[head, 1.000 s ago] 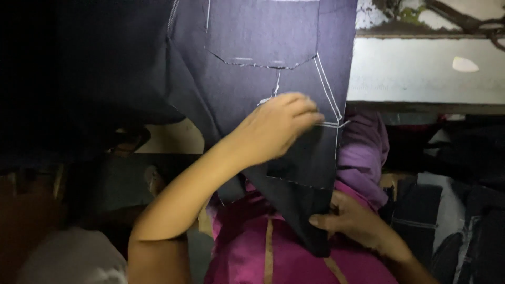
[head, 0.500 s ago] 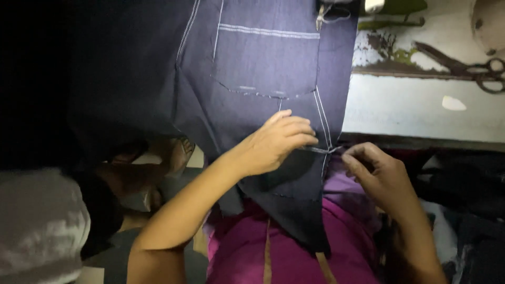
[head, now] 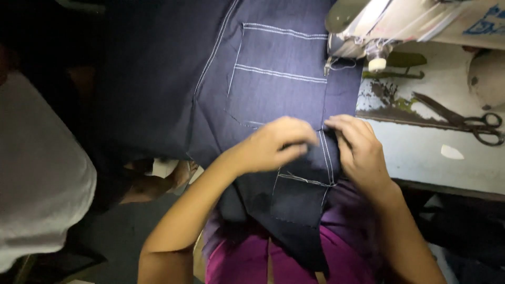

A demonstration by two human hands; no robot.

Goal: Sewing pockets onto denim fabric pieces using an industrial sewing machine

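Observation:
A dark navy denim piece (head: 273,89) with a stitched patch pocket and pale seam lines lies across the sewing table and hangs down over my lap. My left hand (head: 273,144) rests on the cloth just below the pocket, fingers curled and pinching the fabric near a double seam. My right hand (head: 360,150) grips the cloth's right edge beside that seam, thumb and fingers folded over it. The two hands almost touch. The sewing machine head (head: 379,26) with its needle sits just above, at the cloth's upper right edge.
Dark scissors (head: 463,121) lie on the worn white table (head: 421,152) to the right of the machine. A person in a white shirt (head: 37,173) sits at the left. My magenta garment (head: 247,263) shows below the cloth.
The view has shifted down the cloth toward the machine. My right hand rose from my lap to the cloth's right edge and closed on it beside my left hand.

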